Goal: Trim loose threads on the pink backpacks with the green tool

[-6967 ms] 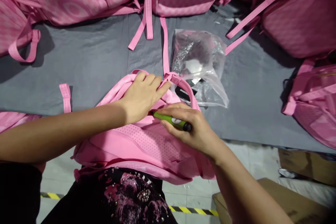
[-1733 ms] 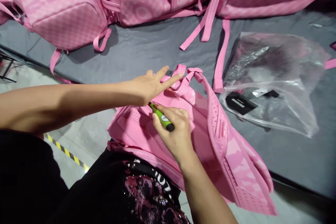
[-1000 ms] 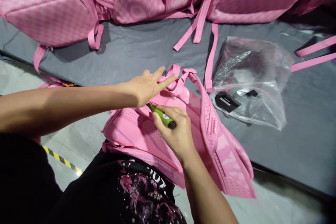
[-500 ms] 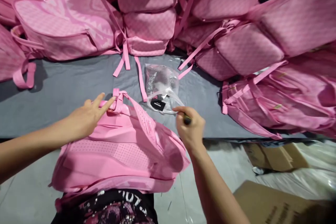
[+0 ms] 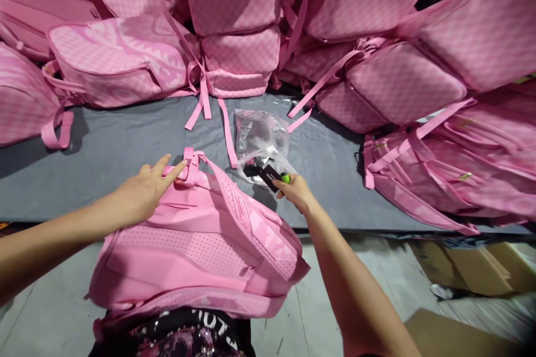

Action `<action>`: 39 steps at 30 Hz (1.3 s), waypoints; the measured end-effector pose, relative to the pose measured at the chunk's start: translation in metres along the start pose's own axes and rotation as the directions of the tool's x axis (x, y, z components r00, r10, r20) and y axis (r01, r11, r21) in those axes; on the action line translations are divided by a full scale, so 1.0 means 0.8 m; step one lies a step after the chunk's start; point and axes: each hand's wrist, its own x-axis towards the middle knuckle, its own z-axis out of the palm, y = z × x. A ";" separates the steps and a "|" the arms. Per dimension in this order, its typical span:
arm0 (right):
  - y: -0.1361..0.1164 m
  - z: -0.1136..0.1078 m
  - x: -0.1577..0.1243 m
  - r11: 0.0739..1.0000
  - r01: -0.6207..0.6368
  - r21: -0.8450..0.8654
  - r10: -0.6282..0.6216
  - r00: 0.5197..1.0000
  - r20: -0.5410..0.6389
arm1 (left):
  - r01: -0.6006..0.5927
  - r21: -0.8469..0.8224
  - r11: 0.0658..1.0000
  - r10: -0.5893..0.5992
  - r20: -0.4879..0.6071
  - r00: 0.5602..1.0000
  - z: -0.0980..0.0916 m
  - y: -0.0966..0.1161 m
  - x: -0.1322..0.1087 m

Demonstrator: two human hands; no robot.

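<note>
A pink backpack (image 5: 180,256) lies on its side across the table's front edge, against my body. My left hand (image 5: 142,192) rests at its top handle, fingers spread. On the table, a clear plastic bag (image 5: 262,134) holds small black tags. At the bag's open mouth, my right hand (image 5: 295,189) pinches a black tag (image 5: 270,175). A tool with a bright green end (image 5: 285,178) shows between its fingers; the rest of the tool is hidden in the palm.
Pink checkered backpacks (image 5: 234,0) are piled along the back of the grey-covered table (image 5: 125,139), with more at the right (image 5: 452,162). Straps hang onto the cloth. Cardboard (image 5: 481,268) lies on the floor at lower right.
My right hand has closed on a black tag and drawn it partly out of the bag's mouth. The left hand keeps its place on the backpack. The view has shifted slightly.
</note>
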 end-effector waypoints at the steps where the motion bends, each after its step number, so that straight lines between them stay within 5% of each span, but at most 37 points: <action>1: -0.001 -0.005 -0.013 1.000 -0.010 -0.014 0.009 1.000 -0.020 | 0.008 -0.003 1.000 -0.008 0.024 1.000 -0.003 0.001 0.000; 3: -0.012 -0.011 -0.044 0.994 0.085 -0.065 -0.095 0.981 -0.172 | 0.023 -0.031 0.999 -0.020 0.078 0.997 -0.013 0.005 -0.002; 4: -0.022 -0.011 -0.061 0.973 0.203 -0.111 -0.227 0.934 -0.276 | 0.025 -0.072 0.997 -0.020 0.067 0.998 -0.020 0.009 -0.005; 6: -0.050 -0.010 -0.096 0.825 0.506 -0.253 -0.564 0.703 -0.433 | -0.024 -0.202 0.979 0.013 -0.055 0.998 -0.036 0.020 -0.016; 9: -0.095 -0.002 -0.138 0.449 0.799 -0.399 -0.876 0.307 -0.372 | -0.219 -0.548 0.807 0.032 -0.329 0.944 -0.054 0.043 -0.036; 11: -0.121 0.005 -0.155 0.267 0.871 -0.413 -0.947 0.158 -0.279 | -0.256 -0.823 0.506 0.038 -0.276 0.961 -0.055 0.057 -0.049; 12: -0.132 0.010 -0.161 0.219 0.891 -0.397 -0.959 0.122 -0.255 | -0.203 -0.919 0.339 0.086 -0.185 0.979 -0.052 0.063 -0.053; 13: -0.141 0.014 -0.165 0.219 0.906 -0.362 -0.956 0.125 -0.266 | -0.127 -0.971 0.202 0.143 -0.099 0.985 -0.048 0.068 -0.057; 14: -0.149 0.019 -0.170 0.280 0.912 -0.302 -0.931 0.180 -0.319 | -0.062 -0.993 0.103 0.167 -0.044 0.985 -0.043 0.071 -0.060; 16: -0.164 0.028 -0.179 0.483 0.874 -0.057 -0.791 0.407 -0.457 | -0.035 -0.999 0.001 0.067 -0.035 0.997 -0.034 0.076 -0.064; 18: -0.178 0.035 -0.188 0.606 0.757 0.245 -0.617 0.642 -0.456 | -0.100 -0.995 -0.016 -0.122 -0.098 0.988 -0.027 0.077 -0.067; 20: -0.190 0.039 -0.193 0.627 0.673 0.393 -0.564 0.740 -0.366 | -0.182 -0.983 0.005 -0.199 -0.179 0.963 -0.022 0.075 -0.071; 22: -0.198 0.040 -0.191 0.645 0.667 0.372 -0.581 0.745 -0.328 | -0.274 -0.958 0.083 -0.215 -0.286 0.934 -0.016 0.065 -0.079; 24: -0.202 0.039 -0.179 0.664 0.697 0.269 -0.601 0.712 -0.363 | -0.348 -0.890 0.294 -0.281 -0.429 0.859 -0.006 0.048 -0.092; 27: -0.207 0.036 -0.153 0.650 0.757 0.067 -0.694 0.628 -0.352 | -0.188 -0.766 0.614 -0.430 -0.525 0.735 0.022 0.014 -0.119; 30: -0.224 0.036 -0.135 0.628 0.761 -0.162 -0.776 0.628 -0.057 | 0.098 -0.776 0.623 -0.497 -0.296 0.816 0.062 -0.006 -0.138; 32: -0.242 0.042 -0.130 0.591 0.749 -0.300 -0.721 0.657 0.221 | 0.174 -0.788 0.591 -0.465 -0.157 0.871 0.087 -0.006 -0.142; 35: -0.267 0.061 -0.126 0.506 0.776 -0.376 -0.587 0.629 0.509 | 0.155 -0.792 0.590 -0.459 -0.171 0.872 0.114 0.002 -0.142; 39: -0.277 0.091 -0.117 0.471 0.814 -0.339 -0.526 0.568 0.633 | 0.145 -0.765 0.627 -0.477 -0.230 0.848 0.130 0.004 -0.140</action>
